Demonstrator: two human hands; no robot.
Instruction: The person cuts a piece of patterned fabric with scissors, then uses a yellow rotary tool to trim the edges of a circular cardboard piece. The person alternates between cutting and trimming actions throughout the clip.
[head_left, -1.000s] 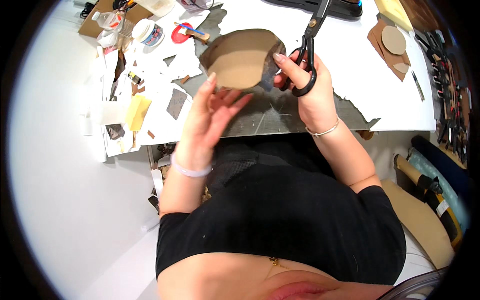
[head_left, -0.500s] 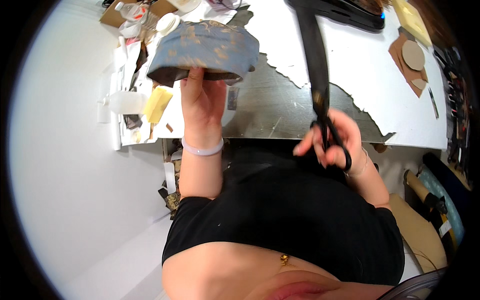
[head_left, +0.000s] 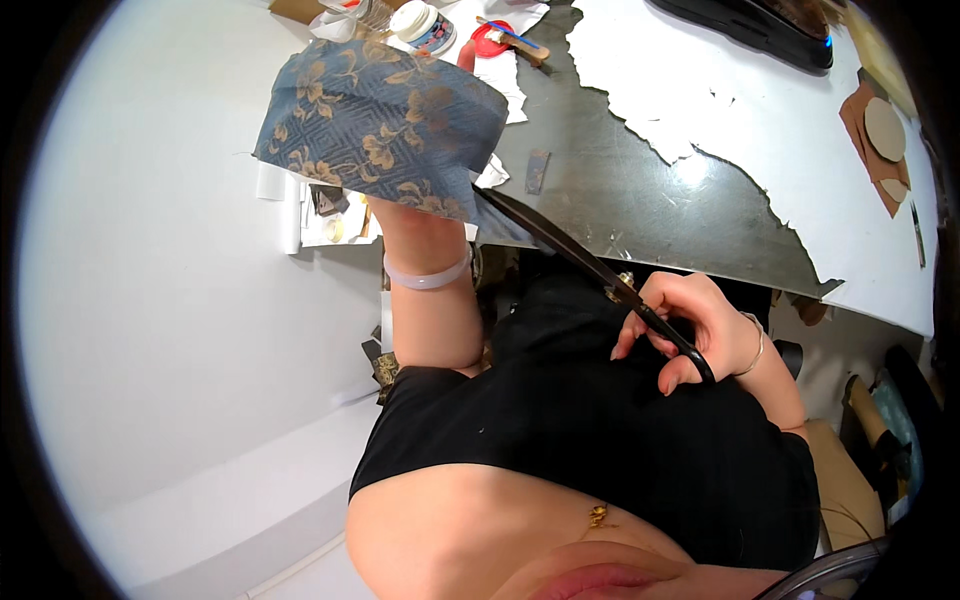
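My left hand [head_left: 425, 228] is raised and mostly hidden under a blue fabric-covered piece with gold flowers [head_left: 385, 125], which it holds up over the table's near left edge. A pale bangle sits on that wrist. My right hand [head_left: 690, 330] is low, close to my body, with its fingers through the handles of long black scissors [head_left: 590, 265]. The blades point up and left, and their tip reaches the lower edge of the blue piece.
A grey metal table [head_left: 640, 190] carries torn white paper [head_left: 740, 110]. At its far left lie a round white container [head_left: 420, 25], a red tape roll [head_left: 485, 40] and scraps. Brown card pieces [head_left: 880, 140] lie at the far right. A dark flat object [head_left: 750, 25] sits at the back.
The blue piece has come nearer and lower to the left in my left hand. My right hand has stayed near my body, and the scissors now slant left with their tip at the piece.
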